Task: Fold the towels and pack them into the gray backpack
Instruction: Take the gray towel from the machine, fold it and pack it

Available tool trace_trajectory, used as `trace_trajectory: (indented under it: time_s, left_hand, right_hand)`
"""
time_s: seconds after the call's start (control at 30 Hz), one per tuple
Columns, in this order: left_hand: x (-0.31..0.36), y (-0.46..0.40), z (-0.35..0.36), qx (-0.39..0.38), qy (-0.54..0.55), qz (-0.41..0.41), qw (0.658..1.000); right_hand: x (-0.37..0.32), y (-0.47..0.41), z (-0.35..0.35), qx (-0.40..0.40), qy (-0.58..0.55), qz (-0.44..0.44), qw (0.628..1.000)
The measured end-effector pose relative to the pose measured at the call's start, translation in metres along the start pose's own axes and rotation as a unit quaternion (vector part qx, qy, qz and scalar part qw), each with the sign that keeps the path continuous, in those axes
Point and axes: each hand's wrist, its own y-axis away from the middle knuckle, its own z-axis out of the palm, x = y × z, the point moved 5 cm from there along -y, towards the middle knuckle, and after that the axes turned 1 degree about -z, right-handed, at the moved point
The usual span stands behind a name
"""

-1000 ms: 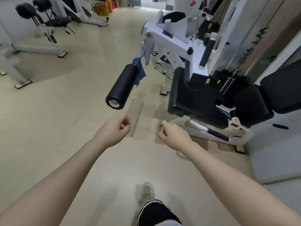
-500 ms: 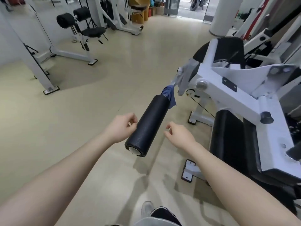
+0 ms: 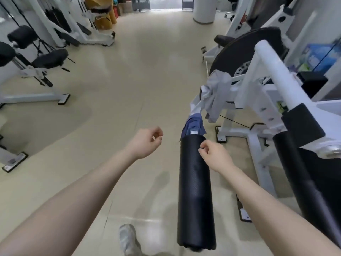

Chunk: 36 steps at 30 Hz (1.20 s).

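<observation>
Two towels hang on the white arm of the gym machine point(image 3: 258, 100), just beyond the far end of its black foam roller point(image 3: 195, 191). The blue towel point(image 3: 193, 124) is bunched right at the roller's far end, and the gray towel point(image 3: 217, 95) is draped farther along the arm, up and to the right. The right hand point(image 3: 214, 156) hovers over the roller's far part, just short of the blue towel, fingers loosely curled and holding nothing. The left hand point(image 3: 145, 143) hangs in the air to the left of the roller, apart from both towels, fingers likewise loosely curled and empty. A light shoe point(image 3: 129, 239) shows on the beige floor point(image 3: 129, 80) below.
</observation>
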Motion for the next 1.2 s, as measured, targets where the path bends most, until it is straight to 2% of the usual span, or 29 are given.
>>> trace_trajectory:
  time_s: [0.2, 0.3, 0.43, 0.53, 0.67, 0.8, 0.87, 0.97, 1.07, 1.13, 1.2]
  left_hand:
    - [-0.048, -0.100, -0.055, -0.068, -0.011, 0.088, 0.994]
    - [-0.055, -0.149, -0.070, -0.092, -0.014, 0.121, 0.988]
    - [-0.048, -0.219, -0.080, -0.095, -0.012, 0.167, 0.981]
    - [-0.038, -0.273, -0.076, -0.112, 0.033, 0.168, 0.979]
    - [-0.004, -0.365, -0.069, -0.150, 0.134, 0.108, 0.974]
    - [0.036, -0.446, -0.065, -0.165, 0.109, 0.133, 0.971]
    - [0.047, -0.475, -0.060, -0.187, 0.090, 0.148, 0.967]
    - [0.054, -0.507, -0.048, -0.221, 0.066, 0.153, 0.961]
    - [0.056, -0.525, -0.037, -0.246, 0.050, 0.154, 0.956]
    - [0.060, -0.531, -0.034, -0.262, 0.051, 0.169, 0.949]
    - [0.067, -0.531, -0.037, -0.267, 0.070, 0.197, 0.941]
  right_hand:
    - [-0.050, -0.068, 0.029, 0.069, -0.091, 0.141, 0.983]
    - [-0.063, -0.101, 0.024, 0.091, -0.109, 0.167, 0.976]
    - [-0.069, -0.149, -0.001, 0.128, -0.202, 0.167, 0.956]
    - [-0.060, -0.201, -0.025, 0.167, -0.156, 0.163, 0.960]
    - [-0.023, -0.303, -0.077, 0.220, -0.079, 0.199, 0.952]
    - [0.011, -0.375, -0.122, 0.240, 0.071, 0.249, 0.936]
    - [0.026, -0.393, -0.130, 0.209, 0.143, 0.279, 0.926]
    - [0.051, -0.406, -0.132, 0.145, 0.179, 0.338, 0.912]
    - [0.057, -0.414, -0.132, 0.115, 0.260, 0.317, 0.905]
    - [0.052, -0.416, -0.135, 0.150, 0.221, 0.295, 0.917]
    - [0.041, -0.409, -0.142, 0.220, 0.077, 0.280, 0.931]
